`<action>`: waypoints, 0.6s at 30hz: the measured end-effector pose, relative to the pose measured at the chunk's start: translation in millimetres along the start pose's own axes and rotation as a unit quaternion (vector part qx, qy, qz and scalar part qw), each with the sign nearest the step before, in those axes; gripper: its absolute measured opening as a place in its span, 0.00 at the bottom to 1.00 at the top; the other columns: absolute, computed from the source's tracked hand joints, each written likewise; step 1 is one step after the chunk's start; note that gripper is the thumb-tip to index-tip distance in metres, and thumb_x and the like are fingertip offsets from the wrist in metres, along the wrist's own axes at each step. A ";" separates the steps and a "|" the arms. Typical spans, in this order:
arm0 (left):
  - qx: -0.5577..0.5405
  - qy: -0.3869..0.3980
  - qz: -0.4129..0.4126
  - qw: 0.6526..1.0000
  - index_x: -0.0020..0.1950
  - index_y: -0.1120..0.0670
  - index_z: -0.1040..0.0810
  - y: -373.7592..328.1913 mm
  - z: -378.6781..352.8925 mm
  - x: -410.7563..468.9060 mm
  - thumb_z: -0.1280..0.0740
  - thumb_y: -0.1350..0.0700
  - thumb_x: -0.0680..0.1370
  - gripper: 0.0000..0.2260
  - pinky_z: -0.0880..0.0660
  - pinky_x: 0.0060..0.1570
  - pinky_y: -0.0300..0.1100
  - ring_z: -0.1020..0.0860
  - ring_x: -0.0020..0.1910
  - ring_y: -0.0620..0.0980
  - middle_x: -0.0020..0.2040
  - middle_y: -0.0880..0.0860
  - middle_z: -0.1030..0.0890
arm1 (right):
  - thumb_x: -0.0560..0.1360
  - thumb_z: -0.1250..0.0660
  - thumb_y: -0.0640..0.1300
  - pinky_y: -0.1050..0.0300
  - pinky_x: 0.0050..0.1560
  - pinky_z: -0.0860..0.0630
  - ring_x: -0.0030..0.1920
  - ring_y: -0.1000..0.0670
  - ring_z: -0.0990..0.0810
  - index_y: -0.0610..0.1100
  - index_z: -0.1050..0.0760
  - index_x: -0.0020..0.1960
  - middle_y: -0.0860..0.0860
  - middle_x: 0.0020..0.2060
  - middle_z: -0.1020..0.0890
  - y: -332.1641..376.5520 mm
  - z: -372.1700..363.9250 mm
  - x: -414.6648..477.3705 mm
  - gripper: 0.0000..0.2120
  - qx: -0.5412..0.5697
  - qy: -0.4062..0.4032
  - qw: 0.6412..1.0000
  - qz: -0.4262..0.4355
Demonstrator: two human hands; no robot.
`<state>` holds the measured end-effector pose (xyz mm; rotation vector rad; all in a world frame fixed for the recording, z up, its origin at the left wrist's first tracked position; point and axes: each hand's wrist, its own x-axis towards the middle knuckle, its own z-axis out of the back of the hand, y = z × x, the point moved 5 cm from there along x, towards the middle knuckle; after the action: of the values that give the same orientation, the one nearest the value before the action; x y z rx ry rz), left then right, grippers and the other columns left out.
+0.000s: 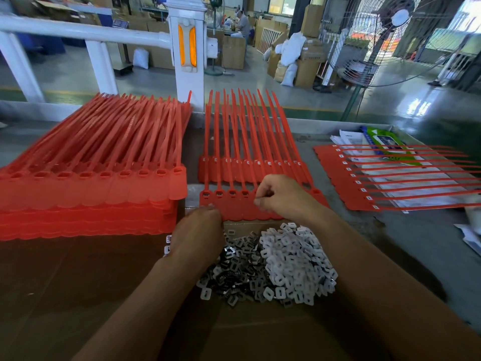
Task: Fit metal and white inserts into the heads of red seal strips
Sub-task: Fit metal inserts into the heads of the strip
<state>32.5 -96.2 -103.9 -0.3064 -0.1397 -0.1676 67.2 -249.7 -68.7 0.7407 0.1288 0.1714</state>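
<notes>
Right fingers (260, 203): curled, tips drawn together in a pinch over the fifth head; the piece between them is too small to make out, likely a metal insert.
Right hand (283, 196): hovers above the row, covering the heads to the right of the fourth.
Left fingers (208, 208): blurred; they reach forward with tips on the sheet's near-left corner, holding nothing I can see.
Left hand (199, 230): probably pins the sheet so it does not slide under the push.
Sheet (234, 208): red strips joined side by side, heads near, tails far.
Filled heads (219, 193): the four leftmost show metal, so work seems to run left to right.
Metal pile (234, 267): just near of the sheet, under both wrists, for a short reach.
White pile (294, 256): touching the metal pile on its right.
Far sheet (234, 165): heads show white, partly under the working sheet's tails.
Right sheet (346, 183): white in its heads, set aside, likely done.
Stack (91, 188): left, heads hollow, likely waiting.
Cardboard (78, 282): under the piles and stack.
</notes>
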 end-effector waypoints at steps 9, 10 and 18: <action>0.000 -0.004 0.003 1.000 0.58 0.54 0.24 1.0 -1.0 0.6 0.43 0.64 0.76 0.14 0.26 0.49 0.42 0.23 0.55 0.50 0.60 0.51 0.23 | 0.70 0.28 0.38 0.66 0.36 0.33 0.36 0.60 0.27 0.46 0.23 0.38 0.57 0.34 0.23 -15.7 15.3 21.8 0.06 0.022 -0.083 0.996 -0.034; -0.001 -0.004 0.004 1.000 0.58 0.54 0.24 1.0 -1.1 0.6 0.43 0.64 0.76 0.15 0.26 0.49 0.42 0.23 0.55 0.50 0.60 0.51 0.23 | 0.71 0.29 0.38 0.66 0.36 0.33 0.36 0.59 0.26 0.45 0.22 0.40 0.56 0.34 0.23 -17.3 14.9 25.0 0.04 0.026 -0.089 0.995 -0.037; -0.013 -0.007 0.003 1.000 0.58 0.54 0.24 1.6 -1.2 0.3 0.42 0.64 0.76 0.14 0.26 0.49 0.42 0.24 0.54 0.50 0.59 0.52 0.23 | 0.76 0.36 0.36 0.63 0.39 0.30 0.42 0.54 0.25 0.40 0.20 0.48 0.49 0.43 0.21 -23.5 1.8 40.9 0.06 0.015 -0.064 0.996 -0.068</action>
<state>33.2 -95.1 -105.5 -0.3343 -0.1510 -0.1605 110.0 -259.8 -85.6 0.7691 0.0589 -0.0076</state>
